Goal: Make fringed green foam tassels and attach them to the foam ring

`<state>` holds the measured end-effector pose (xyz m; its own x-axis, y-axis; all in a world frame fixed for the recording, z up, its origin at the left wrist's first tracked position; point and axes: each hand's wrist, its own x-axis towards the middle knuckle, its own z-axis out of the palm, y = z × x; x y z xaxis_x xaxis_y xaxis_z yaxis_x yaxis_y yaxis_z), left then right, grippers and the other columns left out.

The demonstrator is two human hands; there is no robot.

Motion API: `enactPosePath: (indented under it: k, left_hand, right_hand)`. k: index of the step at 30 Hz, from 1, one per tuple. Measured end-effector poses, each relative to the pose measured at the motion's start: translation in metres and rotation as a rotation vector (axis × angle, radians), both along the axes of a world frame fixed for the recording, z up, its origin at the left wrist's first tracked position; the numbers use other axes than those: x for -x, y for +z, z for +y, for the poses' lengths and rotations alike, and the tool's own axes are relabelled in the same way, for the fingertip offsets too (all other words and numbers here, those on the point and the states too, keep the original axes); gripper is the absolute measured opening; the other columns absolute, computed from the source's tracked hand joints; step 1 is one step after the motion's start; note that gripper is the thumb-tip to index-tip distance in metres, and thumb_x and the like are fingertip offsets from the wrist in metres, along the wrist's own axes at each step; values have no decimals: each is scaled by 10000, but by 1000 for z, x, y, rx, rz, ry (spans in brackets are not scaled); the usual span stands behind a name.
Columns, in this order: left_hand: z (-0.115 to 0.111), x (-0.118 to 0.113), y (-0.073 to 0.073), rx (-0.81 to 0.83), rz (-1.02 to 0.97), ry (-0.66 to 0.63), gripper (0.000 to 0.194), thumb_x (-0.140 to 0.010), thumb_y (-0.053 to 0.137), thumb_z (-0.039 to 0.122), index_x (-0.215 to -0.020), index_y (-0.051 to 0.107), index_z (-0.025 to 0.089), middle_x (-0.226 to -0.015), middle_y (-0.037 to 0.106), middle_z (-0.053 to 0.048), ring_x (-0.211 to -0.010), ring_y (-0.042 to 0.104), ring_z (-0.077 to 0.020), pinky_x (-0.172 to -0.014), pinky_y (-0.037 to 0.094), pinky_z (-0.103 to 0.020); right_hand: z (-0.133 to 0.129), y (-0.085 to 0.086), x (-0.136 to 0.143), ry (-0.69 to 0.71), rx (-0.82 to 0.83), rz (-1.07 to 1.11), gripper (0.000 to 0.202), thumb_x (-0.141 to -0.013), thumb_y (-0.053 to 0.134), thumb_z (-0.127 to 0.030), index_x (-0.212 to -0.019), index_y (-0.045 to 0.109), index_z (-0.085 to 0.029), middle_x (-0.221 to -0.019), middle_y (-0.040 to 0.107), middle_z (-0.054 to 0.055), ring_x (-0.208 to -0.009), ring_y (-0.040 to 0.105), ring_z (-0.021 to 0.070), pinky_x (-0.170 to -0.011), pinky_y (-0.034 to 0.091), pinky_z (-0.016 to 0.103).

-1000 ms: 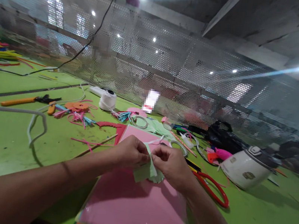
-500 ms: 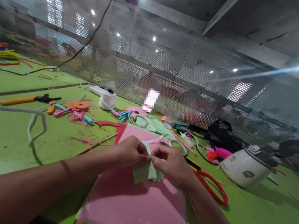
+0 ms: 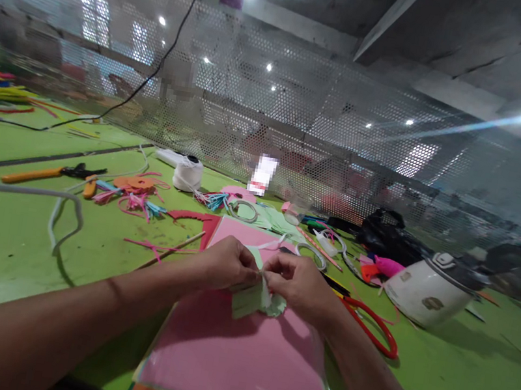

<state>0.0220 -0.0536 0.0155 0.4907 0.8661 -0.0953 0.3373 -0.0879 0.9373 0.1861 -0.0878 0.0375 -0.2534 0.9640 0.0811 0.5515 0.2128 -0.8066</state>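
Both hands meet over a stack of coloured sheets with a pink one (image 3: 238, 363) on top. My left hand (image 3: 232, 264) is closed, its fingertips pinching pale green paper (image 3: 247, 302) from the left. From the right, my right hand (image 3: 298, 287) pinches the same paper, thumb and forefinger close to the left fingertips. Folded or gathered green layers hang below the fingers. The exact spot where the fingertips meet is partly hidden by the fingers.
Pliers (image 3: 46, 174), a white thread spool (image 3: 187, 174) and coloured paper bits (image 3: 136, 185) lie left. Red-handled scissors (image 3: 378, 329) rest beside my right forearm, with a white kettle-like object (image 3: 430, 291) beyond. A perforated screen (image 3: 302, 116) stands behind.
The green paper below my fingers has shifted slightly and its lower folds look more bunched. Both hands stay almost in place, still pinching it.
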Motion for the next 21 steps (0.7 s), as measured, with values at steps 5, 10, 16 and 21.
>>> enactPosePath:
  k: [5,10,16,21]
  left_hand:
    - [1,-1,-3,-26,-3,-33,166,-625,555,281,-540,553,138,-423,374,60,-401,291,-64,-410,214,-224]
    - [1,0,-2,-24,-17,-45,177,-617,565,281,-510,528,144,-418,363,63,-397,275,-62,-407,204,-228]
    - [3,2,-1,26,-44,-5,159,-585,585,279,-568,597,122,-442,408,47,-423,330,-77,-423,259,-227]
    - [4,2,-1,84,-80,23,172,-579,605,286,-599,618,116,-460,430,38,-425,336,-79,-419,281,-226]
  right_hand:
    - [0,0,1,-7,-36,-43,60,-671,576,-182,-615,587,-164,-554,512,-32,-517,425,93,-461,313,204]
    - [0,0,1,-21,29,-7,45,-650,569,-151,-626,604,-167,-557,533,-26,-518,445,100,-463,318,210]
    - [3,-3,-3,9,95,85,127,-679,512,-129,-690,634,-160,-579,553,-20,-524,469,102,-501,367,223]
    - [3,3,-3,-56,-54,70,57,-706,571,-188,-709,614,-150,-671,576,-4,-613,507,116,-573,407,236]
